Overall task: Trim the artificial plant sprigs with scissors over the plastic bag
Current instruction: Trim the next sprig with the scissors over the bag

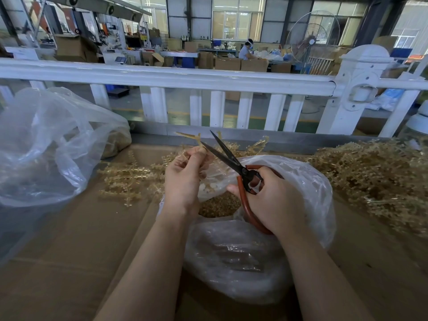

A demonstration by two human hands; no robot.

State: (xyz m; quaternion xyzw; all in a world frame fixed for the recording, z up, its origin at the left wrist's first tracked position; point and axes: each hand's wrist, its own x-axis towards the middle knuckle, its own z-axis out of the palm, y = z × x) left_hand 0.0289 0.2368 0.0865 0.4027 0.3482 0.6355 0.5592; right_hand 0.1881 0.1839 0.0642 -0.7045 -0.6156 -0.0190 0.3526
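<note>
Nearest the camera, two bare forearms are seen rising from six o'clock toward a clear plastic bag (234,258) set on the cardboard-covered bench (69,251). The bag's mouth is kept open beneath the hands, seemingly so that cut ends drop into the tan offcuts (217,206) already gathered inside. A pale sprig (193,138) is pinched by the curled fingers of the left hand (183,179) and held up toward twelve o'clock, its stem offered to the blades. The scissors (234,165) are gripped by the right hand (275,200), fingers wrapped through the red loop handles; the dark blades stand parted around the sprig, apparently just ahead of a cut. Untrimmed sprigs are heaped at three o'clock (375,179), within reach of the right arm, and a looser scatter (129,179) lies at nine o'clock beside the left wrist. A larger clear bag (46,147) sits at ten o'clock. Whether a blade edge touches the stem cannot be told, since knuckles cover the junction; the lower handle loop is hidden by the palm, and the larger bag's contents are blurred by folded film
</note>
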